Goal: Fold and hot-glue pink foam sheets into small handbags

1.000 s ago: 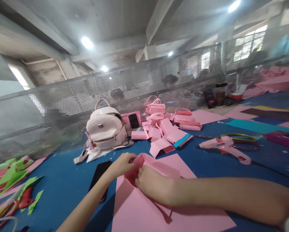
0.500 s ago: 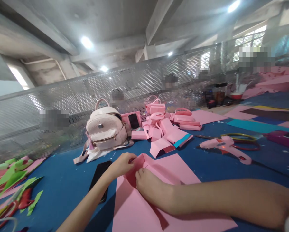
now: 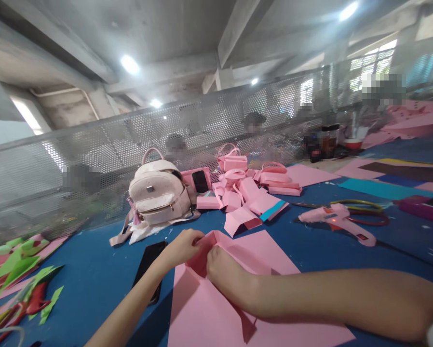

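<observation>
A partly folded pink paper box (image 3: 213, 308) stands with raised walls on a flat pink sheet (image 3: 296, 332). At its far left corner my left hand (image 3: 186, 246) is closed on the paper edge, fingertips curled over the wall. My right hand (image 3: 225, 272) reaches inside the fold with bent fingers pressed on the paper; its fingertips are partly hidden. Left of the sheet lies a black phone (image 3: 149, 267), partly behind my left forearm.
A pink glue gun (image 3: 337, 221) with a lit red light lies at right beside scissors (image 3: 368, 212). Behind are a white backpack (image 3: 160, 193) and several pink paper pieces (image 3: 245, 190). Green scraps (image 3: 17, 267) and red-handled scissors (image 3: 38, 300) lie at left.
My right hand has shifted slightly right and its fingers have curled more within the fold. The box's near flap has swung a little to the right. My left hand stays put.
</observation>
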Demonstrator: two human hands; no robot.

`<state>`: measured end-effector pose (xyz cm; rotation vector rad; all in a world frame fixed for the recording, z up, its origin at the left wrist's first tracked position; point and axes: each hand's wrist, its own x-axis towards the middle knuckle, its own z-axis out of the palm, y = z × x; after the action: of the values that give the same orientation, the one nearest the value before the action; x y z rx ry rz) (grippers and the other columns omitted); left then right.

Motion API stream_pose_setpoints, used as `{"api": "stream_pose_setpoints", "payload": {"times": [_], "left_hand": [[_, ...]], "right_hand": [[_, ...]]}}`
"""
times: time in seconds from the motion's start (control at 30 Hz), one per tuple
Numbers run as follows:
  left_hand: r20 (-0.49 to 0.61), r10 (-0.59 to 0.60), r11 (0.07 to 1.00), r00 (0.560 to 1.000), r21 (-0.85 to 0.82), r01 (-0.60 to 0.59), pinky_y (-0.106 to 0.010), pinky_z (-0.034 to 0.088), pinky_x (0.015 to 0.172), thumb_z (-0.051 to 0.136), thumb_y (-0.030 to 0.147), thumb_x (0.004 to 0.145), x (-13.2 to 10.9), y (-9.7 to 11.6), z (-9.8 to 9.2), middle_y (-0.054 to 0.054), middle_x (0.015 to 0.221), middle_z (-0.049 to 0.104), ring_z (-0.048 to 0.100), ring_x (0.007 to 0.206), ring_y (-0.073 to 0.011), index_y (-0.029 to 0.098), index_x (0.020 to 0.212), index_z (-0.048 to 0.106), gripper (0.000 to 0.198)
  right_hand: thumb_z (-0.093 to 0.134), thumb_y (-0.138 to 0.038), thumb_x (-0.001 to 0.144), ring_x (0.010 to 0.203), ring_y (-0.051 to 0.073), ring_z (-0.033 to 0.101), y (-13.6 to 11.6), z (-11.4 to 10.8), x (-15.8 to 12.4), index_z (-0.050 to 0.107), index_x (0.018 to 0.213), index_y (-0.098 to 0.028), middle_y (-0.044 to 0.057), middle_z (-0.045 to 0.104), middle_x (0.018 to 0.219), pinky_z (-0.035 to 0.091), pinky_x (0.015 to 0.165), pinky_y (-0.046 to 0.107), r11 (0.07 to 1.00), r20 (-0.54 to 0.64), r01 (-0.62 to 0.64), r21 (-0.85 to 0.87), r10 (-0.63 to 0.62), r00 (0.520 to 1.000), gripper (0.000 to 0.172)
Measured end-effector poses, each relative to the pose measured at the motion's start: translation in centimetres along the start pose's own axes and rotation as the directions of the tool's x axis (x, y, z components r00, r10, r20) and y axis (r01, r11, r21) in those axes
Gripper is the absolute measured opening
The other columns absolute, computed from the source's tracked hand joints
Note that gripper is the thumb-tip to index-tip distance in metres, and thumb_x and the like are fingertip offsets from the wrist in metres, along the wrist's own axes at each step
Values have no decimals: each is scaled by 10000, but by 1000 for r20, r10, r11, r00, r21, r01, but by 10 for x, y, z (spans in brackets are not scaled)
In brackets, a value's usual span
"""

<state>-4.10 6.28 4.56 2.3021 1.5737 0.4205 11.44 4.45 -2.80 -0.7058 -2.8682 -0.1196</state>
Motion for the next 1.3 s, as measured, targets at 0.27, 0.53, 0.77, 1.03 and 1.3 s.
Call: {"api": "stream_pose_setpoints", "payload": {"times": [0.27,0.53,0.77,1.03,1.3], "left_hand": [[22,10,999,1000,39,-11,-241,249,563,432,98,701,0,0,0,37,623,516,350,626,-110,156,612,510,132],[28,-10,998,1000,66,8,-252,230,567,419,83,686,0,4,-2,39,621,491,340,630,-112,148,615,529,145],[32,-11,999,999,51,9,-242,250,577,443,109,715,0,1,-1,36,632,509,355,639,-119,145,643,577,156],[36,10,1000,999,13,-10,-222,329,618,464,164,768,0,3,-1,16,669,596,465,687,-141,148,755,666,203],[21,17,1000,1000,11,-17,-222,333,610,471,188,782,-1,2,1,22,634,577,474,672,-141,156,729,654,194]], "right_hand": [[638,-14,744,792,286,654,-3,-20,-2,733,790,-153,118,750,850,499,655,380,904,74,228,-361,-216,974,175],[673,-122,823,843,253,633,2,-23,-2,741,863,-105,124,732,899,462,685,356,859,-34,361,-362,-399,916,81],[689,-139,817,884,264,617,0,-11,-2,729,963,-90,130,700,968,484,698,359,883,1,309,-354,-330,944,159],[832,-123,633,813,328,613,3,-4,-6,737,777,-133,126,683,793,489,722,437,874,160,149,-463,-83,984,173],[819,-100,595,778,354,631,4,-8,0,724,703,-161,121,709,776,524,661,467,856,172,68,-512,25,985,156]]}}
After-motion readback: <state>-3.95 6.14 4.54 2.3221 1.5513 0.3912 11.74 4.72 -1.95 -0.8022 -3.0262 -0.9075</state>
